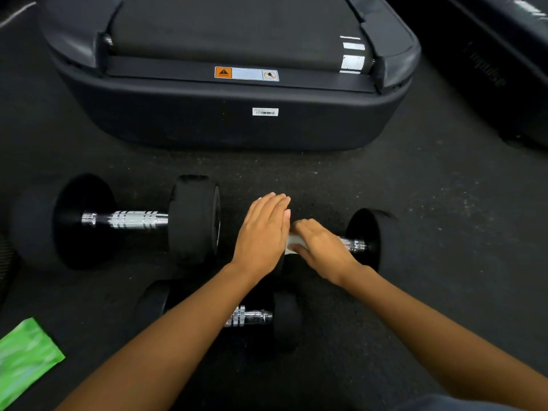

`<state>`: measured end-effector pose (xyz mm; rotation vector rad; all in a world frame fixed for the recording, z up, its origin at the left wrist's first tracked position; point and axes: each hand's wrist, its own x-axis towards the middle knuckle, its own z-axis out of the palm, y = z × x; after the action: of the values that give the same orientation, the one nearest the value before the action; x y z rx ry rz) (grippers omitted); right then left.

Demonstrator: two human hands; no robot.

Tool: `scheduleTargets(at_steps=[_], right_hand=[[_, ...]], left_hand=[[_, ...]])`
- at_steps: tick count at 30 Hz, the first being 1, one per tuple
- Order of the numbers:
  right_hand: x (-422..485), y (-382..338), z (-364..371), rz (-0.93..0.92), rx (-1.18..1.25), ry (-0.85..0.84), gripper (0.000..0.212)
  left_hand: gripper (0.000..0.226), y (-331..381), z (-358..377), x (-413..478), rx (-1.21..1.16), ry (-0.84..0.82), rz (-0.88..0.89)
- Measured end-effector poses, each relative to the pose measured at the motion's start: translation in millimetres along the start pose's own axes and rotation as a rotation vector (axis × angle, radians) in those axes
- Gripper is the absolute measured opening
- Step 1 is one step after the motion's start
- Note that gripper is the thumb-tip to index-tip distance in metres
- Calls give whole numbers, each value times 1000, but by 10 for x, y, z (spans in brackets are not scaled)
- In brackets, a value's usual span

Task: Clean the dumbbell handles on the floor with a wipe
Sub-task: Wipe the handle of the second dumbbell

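Note:
Three black dumbbells with chrome handles lie on the dark rubber floor. The large one (pixel 136 219) is at the left, a small one (pixel 252 315) lies near me under my left forearm, and a third (pixel 363 238) is at the right. My right hand (pixel 320 247) curls round a white wipe (pixel 292 243) wrapped on the third dumbbell's handle. My left hand (pixel 262 232) lies flat with straight fingers over that dumbbell's left weight, which it hides.
The rear end of a black treadmill (pixel 237 114) stands just beyond the dumbbells. Another dark machine (pixel 504 69) is at the upper right. A green wipe packet (pixel 23 357) lies on the floor at the lower left.

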<state>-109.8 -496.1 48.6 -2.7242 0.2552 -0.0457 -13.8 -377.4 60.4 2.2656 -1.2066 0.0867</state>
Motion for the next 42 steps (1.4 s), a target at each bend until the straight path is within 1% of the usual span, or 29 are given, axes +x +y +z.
scheduleTargets(at_steps=[3,7,8,11,14,17,19,21,23,26,29,31,33,36,38,40,42], right_hand=[[-64,105,-80,7,30,-53,34],[22,210,-162,215,165,-147,27],[73,189,-153,239,167,-168,26],[149,70,-82,186,77,-193,26],[54,42,-75,119,47,-170,34],[-48,166,-161,163,80,-156,34],[-26,241,-193,225,80,-180,31],[66,224,-166,244,54,-215,28],[159,132,-103,228,51,-237,27],[171,30,-31,162,79,-216,25],[30,83,-92,145,137,-178,33],[-50,151,-141,165,162,-169,33],[-13,162,-170,228,203,-177,29],[179,71,-153,294,178,-247,25],[238,-3,-103,266,159,-257,24],[186,-4,-67,214,157,-228,21],[65,53,-105,169,166,-198,29]], left_hand=[[49,-3,-4,-1,-14,-20,-8],[50,-19,-6,-2,-24,-21,-14],[50,-20,-4,-5,-23,-17,-14],[51,-14,-1,-11,-24,-19,-11],[51,-5,-7,-6,-23,-29,-8],[51,-5,-13,1,-29,-33,-13],[50,-17,-9,-1,-24,-18,-12],[49,-31,4,-6,-27,-10,-15],[49,-31,15,-6,-28,-8,-12],[49,-11,12,1,-27,-10,-9],[49,-5,1,-7,-35,-17,-9],[49,-16,2,-11,-29,-12,-7],[48,-27,3,-8,-22,-3,-11],[50,-30,20,-4,-18,-3,-15],[49,-23,28,-4,-18,-6,-16],[49,-15,24,0,-22,-9,-16],[50,-7,15,2,-27,-17,-14]])
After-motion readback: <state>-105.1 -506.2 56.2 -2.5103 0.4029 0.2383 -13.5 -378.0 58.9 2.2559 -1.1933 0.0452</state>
